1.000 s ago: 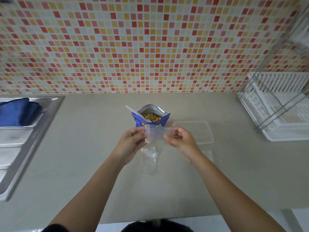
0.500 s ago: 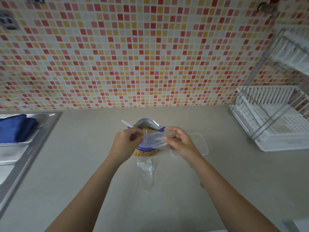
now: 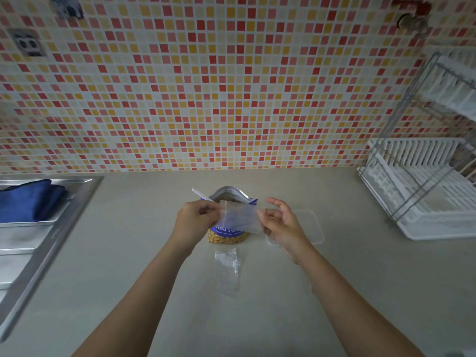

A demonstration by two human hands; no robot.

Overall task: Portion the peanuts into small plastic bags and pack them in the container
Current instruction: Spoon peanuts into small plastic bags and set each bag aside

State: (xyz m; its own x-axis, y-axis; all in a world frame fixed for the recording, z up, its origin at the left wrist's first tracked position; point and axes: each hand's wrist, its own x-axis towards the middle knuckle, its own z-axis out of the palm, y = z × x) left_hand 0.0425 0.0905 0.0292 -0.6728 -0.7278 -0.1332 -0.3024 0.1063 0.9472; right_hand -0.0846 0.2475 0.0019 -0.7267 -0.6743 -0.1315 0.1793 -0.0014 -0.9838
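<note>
An opened blue peanut pouch (image 3: 228,233) stands on the counter with a white spoon handle (image 3: 201,195) sticking out of its top. In front of it I hold a small clear plastic bag (image 3: 240,216). My left hand (image 3: 194,220) pinches the bag's left edge. My right hand (image 3: 282,224) is at the bag's right edge with fingers spread; whether it grips the bag is unclear. A clear plastic container (image 3: 313,228) lies on the counter right of my right hand. More empty clear bags (image 3: 228,269) lie flat on the counter near me.
A steel sink drainboard (image 3: 38,243) with a blue cloth (image 3: 28,202) is at the left. A white dish rack (image 3: 425,191) with a wire frame stands at the right. The mosaic tiled wall (image 3: 231,86) rises behind the counter.
The view has tilted up toward the wall. The small bag has risen in front of the pouch, and my right hand's fingers have spread apart at the bag's edge.
</note>
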